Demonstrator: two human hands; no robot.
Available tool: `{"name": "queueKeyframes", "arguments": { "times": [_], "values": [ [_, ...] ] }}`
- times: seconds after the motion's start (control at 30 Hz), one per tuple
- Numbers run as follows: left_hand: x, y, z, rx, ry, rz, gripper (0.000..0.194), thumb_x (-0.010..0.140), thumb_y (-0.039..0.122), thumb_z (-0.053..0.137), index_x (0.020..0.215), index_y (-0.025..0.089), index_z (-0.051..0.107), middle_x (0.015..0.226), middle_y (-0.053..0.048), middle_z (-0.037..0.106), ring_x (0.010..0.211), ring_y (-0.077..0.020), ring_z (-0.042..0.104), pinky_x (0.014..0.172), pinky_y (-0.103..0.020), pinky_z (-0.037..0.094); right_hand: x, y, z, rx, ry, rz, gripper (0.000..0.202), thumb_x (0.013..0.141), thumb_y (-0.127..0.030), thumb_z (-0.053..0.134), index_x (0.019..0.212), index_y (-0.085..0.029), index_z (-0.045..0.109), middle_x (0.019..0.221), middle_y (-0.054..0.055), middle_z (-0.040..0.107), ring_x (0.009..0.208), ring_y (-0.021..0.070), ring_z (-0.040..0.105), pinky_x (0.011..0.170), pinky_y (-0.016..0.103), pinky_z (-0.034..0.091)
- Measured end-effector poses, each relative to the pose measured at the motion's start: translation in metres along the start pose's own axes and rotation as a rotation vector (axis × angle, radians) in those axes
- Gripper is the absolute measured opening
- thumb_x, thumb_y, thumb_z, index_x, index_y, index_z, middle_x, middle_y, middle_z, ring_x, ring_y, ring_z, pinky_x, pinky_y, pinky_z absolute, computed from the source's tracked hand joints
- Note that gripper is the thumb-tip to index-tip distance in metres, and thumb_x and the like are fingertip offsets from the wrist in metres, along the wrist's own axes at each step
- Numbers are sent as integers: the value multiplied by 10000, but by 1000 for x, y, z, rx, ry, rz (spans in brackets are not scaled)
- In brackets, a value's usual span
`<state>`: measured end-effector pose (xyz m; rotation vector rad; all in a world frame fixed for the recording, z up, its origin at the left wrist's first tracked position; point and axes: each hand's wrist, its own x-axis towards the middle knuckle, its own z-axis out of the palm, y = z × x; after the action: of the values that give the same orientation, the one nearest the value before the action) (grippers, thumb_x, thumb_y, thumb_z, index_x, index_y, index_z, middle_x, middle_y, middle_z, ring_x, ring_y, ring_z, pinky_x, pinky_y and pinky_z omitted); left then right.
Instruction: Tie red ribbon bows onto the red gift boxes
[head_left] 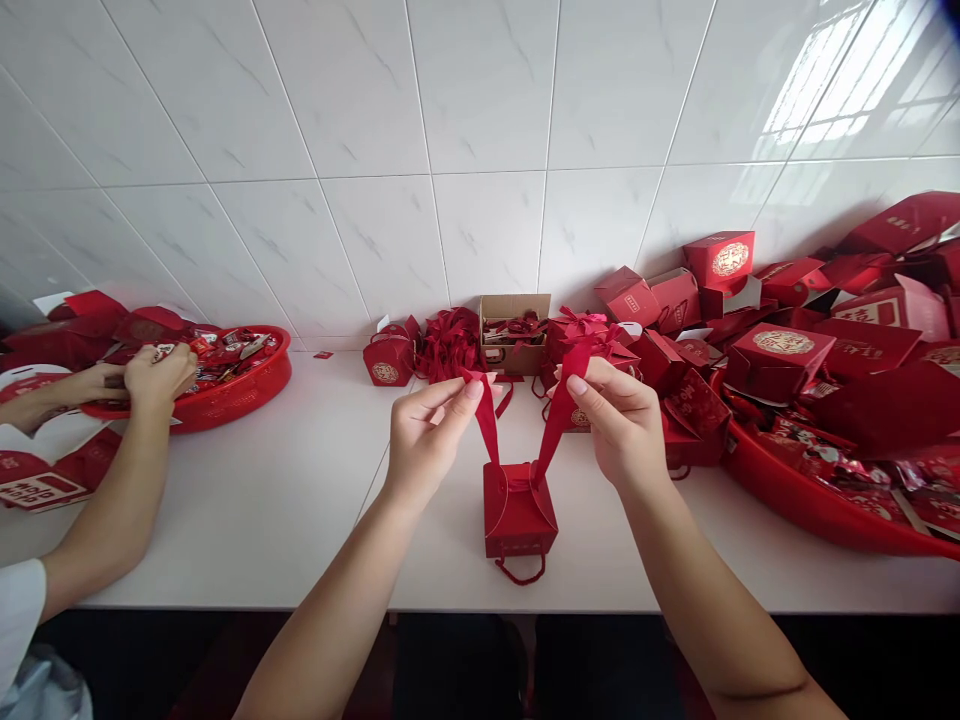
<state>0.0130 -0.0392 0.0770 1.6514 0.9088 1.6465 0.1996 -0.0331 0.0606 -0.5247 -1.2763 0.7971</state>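
A small red box [520,515] stands closed on the white table in front of me, its cord handle hanging toward the near edge. A red ribbon [555,425] runs through its top, with both ends raised. My left hand [433,430] pinches the left end between thumb and fingers. The right end is pinched in my right hand [621,420], a little above and to the right of the box. Both hands are apart, above the box.
Behind are a red ribbon pile [452,343] and an open cardboard box [514,352]. Red boxes [780,350] and a red basin [817,510] crowd the right. At left, another person's hands [154,378] are over a red basin [240,400] of wrapped items.
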Motion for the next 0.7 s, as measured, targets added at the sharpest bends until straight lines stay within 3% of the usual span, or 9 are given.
{"name": "queueKeyframes", "arguments": {
  "times": [0.17,0.27,0.37,0.47,0.7],
  "values": [
    [2,2,2,-74,-117,-85,228,910,354,555,866,186,703,864,-56,720,937,-203,664,901,-345,493,-1,-1,-1,39,-16,99,72,829,-279,670,864,-257,730,841,12,679,756,170,651,742,354,543],
    [3,4,5,-105,-207,-97,222,924,354,530,832,186,642,758,-27,668,853,-183,662,844,-326,498,1,-4,0,101,-49,139,74,843,-269,659,883,-250,718,794,2,696,661,151,666,720,354,568],
    [2,5,11,-73,-283,-98,180,908,352,557,837,190,594,612,24,572,694,-147,632,694,-273,495,3,-6,1,69,-74,144,69,847,-267,652,887,-230,694,702,-12,678,553,121,629,578,282,553],
    [1,5,16,-24,-326,-140,141,890,335,587,923,215,522,567,62,540,570,-114,562,567,-233,445,4,-4,1,-38,-123,134,112,849,-262,639,938,-219,694,652,-23,653,465,85,545,437,214,463],
    [1,4,19,-19,-339,-209,262,844,301,626,989,232,419,712,31,639,562,-111,574,571,-250,461,-2,-3,-3,-115,-418,1,230,877,-221,589,1079,-259,694,834,20,667,779,151,603,685,302,508]
  ]
}}
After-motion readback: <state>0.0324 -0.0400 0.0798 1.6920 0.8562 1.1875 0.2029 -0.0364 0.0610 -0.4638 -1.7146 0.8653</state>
